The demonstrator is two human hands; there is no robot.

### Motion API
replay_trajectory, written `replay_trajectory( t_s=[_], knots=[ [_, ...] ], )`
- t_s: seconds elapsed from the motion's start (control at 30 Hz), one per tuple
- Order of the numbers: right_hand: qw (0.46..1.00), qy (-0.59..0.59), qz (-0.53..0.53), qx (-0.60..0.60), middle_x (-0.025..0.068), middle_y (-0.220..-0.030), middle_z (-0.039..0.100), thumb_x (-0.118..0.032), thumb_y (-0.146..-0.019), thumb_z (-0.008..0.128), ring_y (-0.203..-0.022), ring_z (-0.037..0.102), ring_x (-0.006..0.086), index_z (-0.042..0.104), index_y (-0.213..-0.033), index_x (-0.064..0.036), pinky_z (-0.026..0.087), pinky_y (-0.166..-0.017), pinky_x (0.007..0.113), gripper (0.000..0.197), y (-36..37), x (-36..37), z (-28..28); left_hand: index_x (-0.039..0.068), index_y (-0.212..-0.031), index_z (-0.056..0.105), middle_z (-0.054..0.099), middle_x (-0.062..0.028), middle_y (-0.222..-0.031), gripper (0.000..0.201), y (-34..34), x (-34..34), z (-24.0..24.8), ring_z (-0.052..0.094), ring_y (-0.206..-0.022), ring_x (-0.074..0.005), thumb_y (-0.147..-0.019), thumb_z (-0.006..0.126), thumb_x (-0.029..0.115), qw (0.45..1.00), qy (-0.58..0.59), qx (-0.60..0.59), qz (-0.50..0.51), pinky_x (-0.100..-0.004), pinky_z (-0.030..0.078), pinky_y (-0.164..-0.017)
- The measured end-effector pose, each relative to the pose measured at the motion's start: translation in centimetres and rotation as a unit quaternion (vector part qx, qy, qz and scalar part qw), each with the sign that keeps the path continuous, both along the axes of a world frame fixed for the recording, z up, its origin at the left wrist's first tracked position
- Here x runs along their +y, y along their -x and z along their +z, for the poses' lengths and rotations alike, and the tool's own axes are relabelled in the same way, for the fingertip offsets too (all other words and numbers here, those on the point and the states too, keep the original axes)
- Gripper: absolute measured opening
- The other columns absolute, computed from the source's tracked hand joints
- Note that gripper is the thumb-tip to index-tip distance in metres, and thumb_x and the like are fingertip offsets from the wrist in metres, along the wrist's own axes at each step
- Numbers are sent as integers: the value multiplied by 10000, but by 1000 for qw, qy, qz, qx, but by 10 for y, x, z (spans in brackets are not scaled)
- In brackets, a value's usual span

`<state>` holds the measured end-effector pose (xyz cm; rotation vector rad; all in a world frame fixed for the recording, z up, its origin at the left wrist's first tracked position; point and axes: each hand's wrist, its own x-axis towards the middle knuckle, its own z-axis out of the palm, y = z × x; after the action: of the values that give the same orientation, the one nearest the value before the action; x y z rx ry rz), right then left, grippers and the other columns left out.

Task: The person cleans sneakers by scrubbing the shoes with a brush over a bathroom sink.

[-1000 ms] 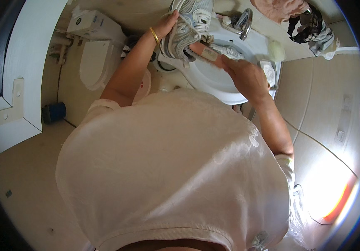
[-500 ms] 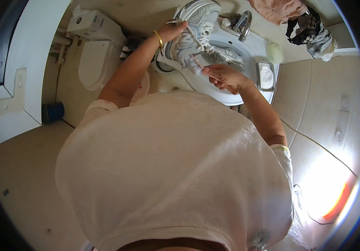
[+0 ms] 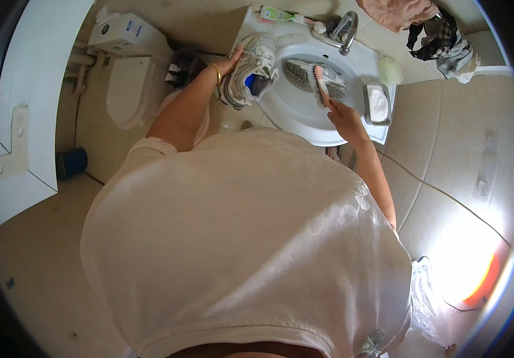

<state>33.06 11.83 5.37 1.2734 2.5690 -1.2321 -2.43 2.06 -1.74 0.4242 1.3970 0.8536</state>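
No text legible; blue print (image 3: 133, 26) on toilet tank (image 3: 143, 45) too small.

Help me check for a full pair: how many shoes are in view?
2: one shoe in the left hand, the other shoe in the sink, partly hidden by the brush. More may be hidden under the sink.

Sneaker (image 3: 262, 55) in left hand (image 3: 228, 64), pink brush (image 3: 321, 86) in right hand (image 3: 348, 122) — white sink (image 3: 302, 122)
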Motion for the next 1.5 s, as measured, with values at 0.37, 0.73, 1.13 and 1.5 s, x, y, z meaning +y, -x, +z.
replay_trajectory(
  t_s=[0.37,0.73,1.13,1.5],
  knots=[
    [952,244,-176,52,37,-841,518,-23,-797,432,-566,451,85,316,-1318,-107,404,-514,210,540,-26,-28,-6,4,-989,584,583,-182,-989,629,30,-6,-30,545,-929,-293,-768,447,577,856,136,498,-4,-359,412,-784],
    [988,38,-136,62,183,-1079,546,4,-799,417,-964,549,295,445,-1219,-96,440,-784,328,432,-58,-32,-45,-49,-1049,472,512,-186,-1028,331,-45,-50,70,489,-961,-290,-833,508,200,920,-13,-165,355,-417,410,-867],
    [965,6,-262,19,229,-949,573,-66,-776,440,-912,544,362,529,-1083,-43,432,-786,384,320,-90,-6,-29,0,-908,495,526,-101,-877,130,-16,-8,-6,502,-794,-218,-839,470,107,836,128,-272,460,-342,457,-682],
    [940,-130,-236,-209,151,-993,586,-86,-779,404,-940,550,316,563,-1070,-135,442,-778,395,335,-140,58,3,50,-792,526,538,-53,-706,85,-43,12,9,490,-595,-154,-823,525,129,820,185,-216,498,-215,361,-413]
  ],
)
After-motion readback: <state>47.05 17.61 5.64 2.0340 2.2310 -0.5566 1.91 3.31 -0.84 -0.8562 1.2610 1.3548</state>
